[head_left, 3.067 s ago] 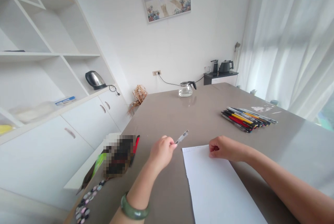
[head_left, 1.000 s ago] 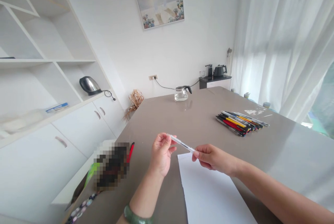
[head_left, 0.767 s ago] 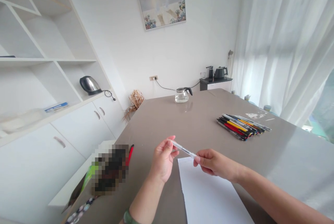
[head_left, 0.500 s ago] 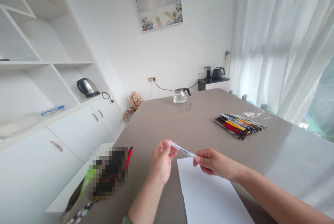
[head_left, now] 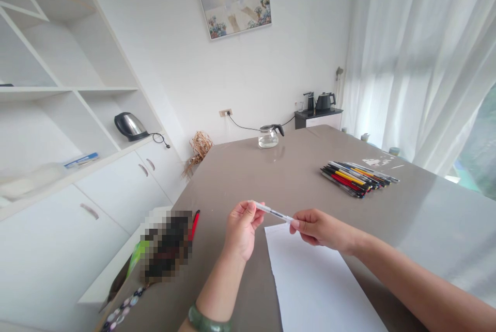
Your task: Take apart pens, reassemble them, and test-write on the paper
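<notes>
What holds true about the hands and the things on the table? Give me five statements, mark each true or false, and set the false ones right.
1. The left hand and the right hand hold opposite ends of one clear pen. True.
2. The green bangle is worn on the right arm. False: it is on the left arm.
3. The white paper lies on the table. True.
4. The pile of pens lies left of the glass pot in the picture. False: it lies to the right of it, and nearer the viewer.
5. A red pen lies to the left of the left hand. True.
</notes>
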Tool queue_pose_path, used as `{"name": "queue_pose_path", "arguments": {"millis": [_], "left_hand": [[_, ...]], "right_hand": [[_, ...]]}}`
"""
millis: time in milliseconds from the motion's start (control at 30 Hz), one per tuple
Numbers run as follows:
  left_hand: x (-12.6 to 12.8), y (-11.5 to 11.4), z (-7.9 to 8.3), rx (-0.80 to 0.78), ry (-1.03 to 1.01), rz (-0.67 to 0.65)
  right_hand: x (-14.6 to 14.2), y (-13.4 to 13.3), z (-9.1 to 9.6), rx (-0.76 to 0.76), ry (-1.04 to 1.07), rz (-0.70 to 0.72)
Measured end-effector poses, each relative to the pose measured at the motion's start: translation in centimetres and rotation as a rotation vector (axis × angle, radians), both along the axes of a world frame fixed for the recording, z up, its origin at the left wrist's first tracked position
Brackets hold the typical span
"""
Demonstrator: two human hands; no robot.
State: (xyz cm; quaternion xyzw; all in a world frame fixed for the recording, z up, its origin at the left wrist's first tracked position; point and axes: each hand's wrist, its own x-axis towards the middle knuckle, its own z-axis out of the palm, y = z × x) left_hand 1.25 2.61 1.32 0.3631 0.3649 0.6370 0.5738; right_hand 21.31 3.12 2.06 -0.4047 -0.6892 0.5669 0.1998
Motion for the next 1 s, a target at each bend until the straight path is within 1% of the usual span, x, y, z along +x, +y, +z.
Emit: {"name": "queue_pose_path", "arguments": {"millis": [67,167,333,433,500,600,767,933,1000], "left_hand": [[0.20,-0.18,0.29,0.007,-0.008,-0.025],[0.42,-0.38,0.49,0.009,0.001,-0.022],[0.14,-0.16,0.05,-0.003,0.034,0.021],[0.00,0.03,-0.18,0.031,0.006,0.056],[0.05,0.04,-0.19,0.054,-0.026,0.043],[0.29,-0.05,-0.03,0.042,-0.055,0.012],[0.48,-0.12,0.10,0.020,-0.033,0.005],[0.12,0.05,-0.26,0.032,0.004,0.054],[0.08,0.05,-0.24,0.047,-0.010,0.051]], "right_hand": [[0.01,0.02,-0.03,-0.002,0.004,-0.011],[0.02,0.11,-0.09,-0.002,0.014,-0.038],[0.02,0.16,-0.11,-0.001,-0.003,-0.034],[-0.05,0.17,-0.12,0.006,-0.018,-0.025],[-0.13,0.18,-0.17,0.006,-0.021,-0.025],[-0.22,0.18,-0.27,-0.003,-0.015,-0.033],[-0.16,0.21,-0.41,-0.006,-0.003,-0.029],[-0.12,0.32,-0.57,-0.005,-0.003,-0.017],[-0.19,0.25,-0.55,-0.010,-0.004,-0.017]]}}
